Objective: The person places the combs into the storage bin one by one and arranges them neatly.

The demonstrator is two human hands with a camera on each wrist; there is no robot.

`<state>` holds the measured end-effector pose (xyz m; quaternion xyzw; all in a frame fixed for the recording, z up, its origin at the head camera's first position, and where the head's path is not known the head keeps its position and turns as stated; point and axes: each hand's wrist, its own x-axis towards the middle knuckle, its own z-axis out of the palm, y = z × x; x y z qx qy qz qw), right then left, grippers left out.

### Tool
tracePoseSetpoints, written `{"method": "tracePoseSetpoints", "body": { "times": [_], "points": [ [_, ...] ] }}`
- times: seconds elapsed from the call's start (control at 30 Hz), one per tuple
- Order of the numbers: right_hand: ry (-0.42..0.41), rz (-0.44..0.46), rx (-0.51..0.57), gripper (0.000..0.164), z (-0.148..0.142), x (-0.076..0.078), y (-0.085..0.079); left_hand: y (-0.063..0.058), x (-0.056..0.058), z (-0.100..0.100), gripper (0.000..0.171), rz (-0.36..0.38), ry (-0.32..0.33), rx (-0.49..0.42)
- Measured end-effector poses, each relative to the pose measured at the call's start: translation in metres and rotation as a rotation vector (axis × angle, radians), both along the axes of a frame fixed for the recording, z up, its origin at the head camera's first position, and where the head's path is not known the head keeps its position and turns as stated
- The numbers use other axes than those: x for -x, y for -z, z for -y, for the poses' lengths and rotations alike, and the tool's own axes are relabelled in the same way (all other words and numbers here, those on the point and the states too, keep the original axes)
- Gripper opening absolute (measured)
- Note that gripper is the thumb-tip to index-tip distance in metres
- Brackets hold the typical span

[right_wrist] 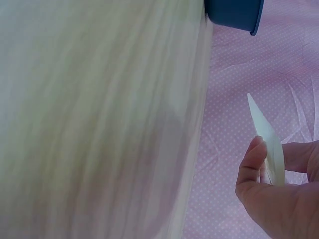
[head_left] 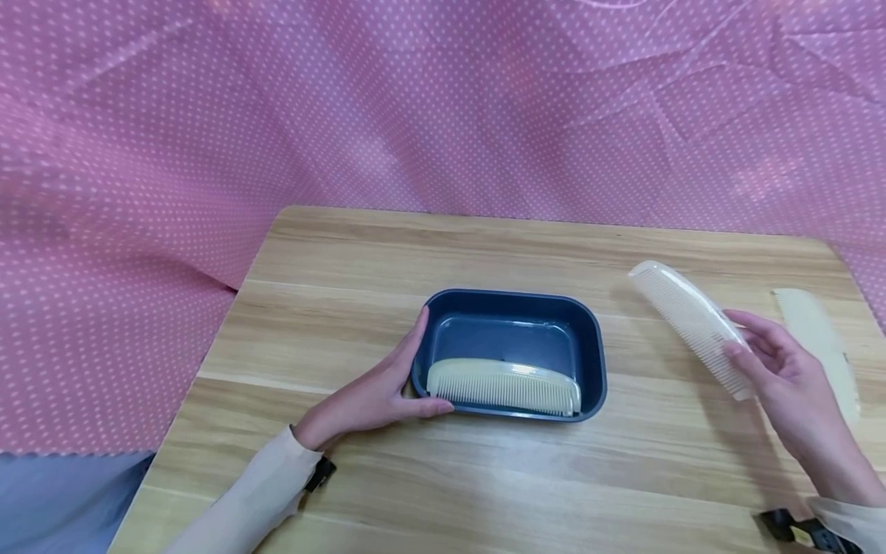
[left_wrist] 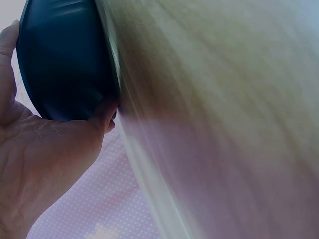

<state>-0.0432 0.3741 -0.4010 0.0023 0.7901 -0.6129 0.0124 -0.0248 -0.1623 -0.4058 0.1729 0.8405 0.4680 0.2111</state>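
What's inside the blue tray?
One pale comb sits lengthwise along the near side of the blue tray; no other item shows in it. Whatever is directly beneath the comb is covered, so that can't be checked.

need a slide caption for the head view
Left hand grips a blue tray with one comb inside; right hand holds a second comb above the wooden table, where a third comb lies.

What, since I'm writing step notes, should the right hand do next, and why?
The right hand should probably move its comb left over the blue container: it holds that comb off the table, another comb rests inside, and the left hand braces the container.
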Motion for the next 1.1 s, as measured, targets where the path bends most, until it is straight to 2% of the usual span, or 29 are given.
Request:
{"method": "tracePoseSetpoints", "body": {
  "times": [0.1,0.2,0.27,0.5,0.73,1.1],
  "points": [
    [-0.044,0.017,0.224,0.05,0.006,0.0,0.001,0.001,0.0,0.001,0.132,-0.003,-0.001,0.001],
    [-0.081,0.048,0.393,0.051,0.012,-0.001,0.001,0.001,-0.001,0.0,0.132,-0.002,-0.002,0.002],
    [-0.103,0.061,0.464,0.052,0.016,-0.001,0.0,0.001,-0.001,0.0,0.132,0.001,-0.004,0.002],
    [-0.139,0.047,0.427,0.051,0.029,-0.001,-0.003,-0.001,-0.002,0.0,0.132,0.006,-0.006,0.0],
    [-0.127,0.073,0.254,0.048,0.042,0.0,-0.008,-0.001,-0.001,0.0,0.132,0.015,-0.008,0.002],
    [-0.19,0.051,0.034,0.047,0.065,0.002,-0.009,-0.002,-0.002,0.0,0.131,0.019,-0.009,0.011]
  ]
}}
